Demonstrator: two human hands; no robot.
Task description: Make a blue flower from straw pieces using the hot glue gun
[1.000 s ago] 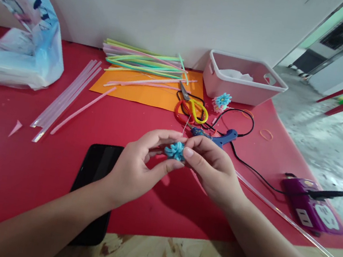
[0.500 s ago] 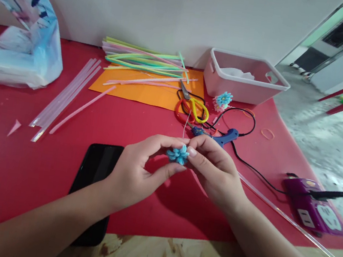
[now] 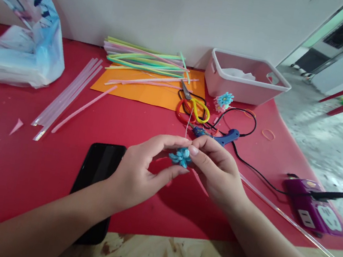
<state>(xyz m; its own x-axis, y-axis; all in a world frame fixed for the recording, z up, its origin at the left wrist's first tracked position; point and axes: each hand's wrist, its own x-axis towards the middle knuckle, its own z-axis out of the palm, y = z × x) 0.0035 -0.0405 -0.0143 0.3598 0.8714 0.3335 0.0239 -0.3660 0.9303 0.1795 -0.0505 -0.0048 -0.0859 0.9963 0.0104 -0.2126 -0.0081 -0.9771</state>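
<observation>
A small blue fuzzy flower (image 3: 180,157) with several looped petals is held between both hands over the red table. My left hand (image 3: 142,169) is closed around its left side, thumb below and fingers behind. At its right edge, the thumb and fingers of my right hand (image 3: 214,168) pinch a petal. A thin pale wire (image 3: 188,122) sticks up behind my fingertips; where it joins is hidden. Just beyond my hands lie a blue glue gun (image 3: 230,137) and scissors (image 3: 199,110) with red and yellow handles.
A phone (image 3: 101,161) lies under my left forearm. Pipe cleaners (image 3: 146,61) and orange card (image 3: 125,91) are at the back, beside a pink basket (image 3: 237,84) and a finished-looking flower (image 3: 224,99). Clear glue sticks (image 3: 66,94) lie left; a purple power strip (image 3: 309,204) sits right.
The blue flower has shifted slightly right and down and turned a little between my fingers. Both hands keep their hold.
</observation>
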